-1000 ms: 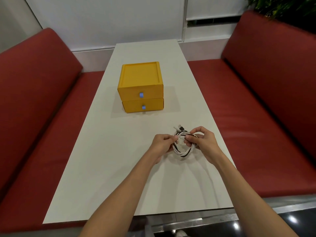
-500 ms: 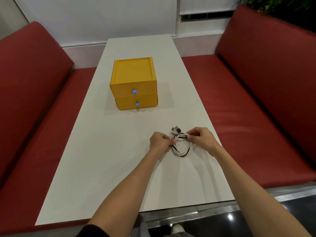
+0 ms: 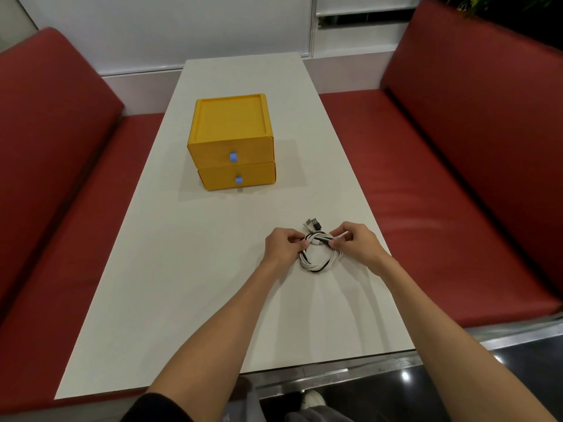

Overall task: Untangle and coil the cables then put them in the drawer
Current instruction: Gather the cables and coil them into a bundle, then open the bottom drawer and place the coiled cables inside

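Two hands: left hand point(image 3: 283, 246) and right hand point(image 3: 358, 243) each pinch the top of the cable coil point(image 3: 318, 264), fingers curled round it.
Where: over the white table point(image 3: 182, 269), near its right edge, plugs point(image 3: 313, 223) poking out.
Behind: yellow drawer unit point(image 3: 233, 141), both drawers closed, well apart.

2-drawer unit point(image 3: 231, 129) on table point(image 3: 182, 300). Cable coil point(image 3: 318, 260) on table, 5 o'clock from unit, well apart. Left hand point(image 3: 281, 246) at coil's 10 o'clock, right hand point(image 3: 358, 243) at 2 o'clock. Bench point(image 3: 61, 208) at table's 9 o'clock.
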{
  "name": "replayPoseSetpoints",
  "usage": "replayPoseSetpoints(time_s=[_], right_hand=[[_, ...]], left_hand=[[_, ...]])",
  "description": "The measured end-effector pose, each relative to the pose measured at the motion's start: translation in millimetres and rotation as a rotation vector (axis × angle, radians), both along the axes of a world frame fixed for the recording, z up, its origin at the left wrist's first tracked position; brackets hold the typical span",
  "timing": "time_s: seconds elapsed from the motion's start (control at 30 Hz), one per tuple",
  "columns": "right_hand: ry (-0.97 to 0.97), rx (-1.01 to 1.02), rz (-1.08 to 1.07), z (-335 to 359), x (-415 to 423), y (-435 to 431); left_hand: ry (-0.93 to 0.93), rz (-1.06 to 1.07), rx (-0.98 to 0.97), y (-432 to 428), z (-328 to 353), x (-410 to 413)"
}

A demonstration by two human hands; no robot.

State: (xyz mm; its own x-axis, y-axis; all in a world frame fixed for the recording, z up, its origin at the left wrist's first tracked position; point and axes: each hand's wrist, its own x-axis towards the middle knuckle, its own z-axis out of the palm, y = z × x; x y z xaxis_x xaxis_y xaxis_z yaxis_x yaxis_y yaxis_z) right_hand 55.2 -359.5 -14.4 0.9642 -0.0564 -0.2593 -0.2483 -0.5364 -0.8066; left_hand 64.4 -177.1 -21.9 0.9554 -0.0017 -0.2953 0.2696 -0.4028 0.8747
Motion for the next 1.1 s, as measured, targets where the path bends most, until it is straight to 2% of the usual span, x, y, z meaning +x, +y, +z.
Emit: replayPoseSetpoints(time_s=[0.37, 0.67, 0.8, 0.9, 1.1], right_hand=[[0.034, -0.068, 0.057, 9.1, 6.3, -9.9], [-0.091, -0.151, 0.140, 43.4, 21.4, 6.6], [-0.137, -0.269, 0.294, 61.5, 46.2, 28.1], [-0.234, -0.393, 0.383, 76.9, 78.9, 52.3], [-0.591, -0.678, 0.391, 100.8, 134.7, 110.7]], left_hand=[[-0.042, -0.137, 0.181, 6.0, 10.7, 7.5], [-0.074, -0.106, 0.120, 29.9, 32.7, 20.7], [-0.077, -0.040, 0.050, 51.7, 43.6, 36.5], [-0.022, 0.051, -0.009, 68.5, 46.6, 54.0], [0.126, 0.298, -0.141, 89.8, 47.2, 94.4]])
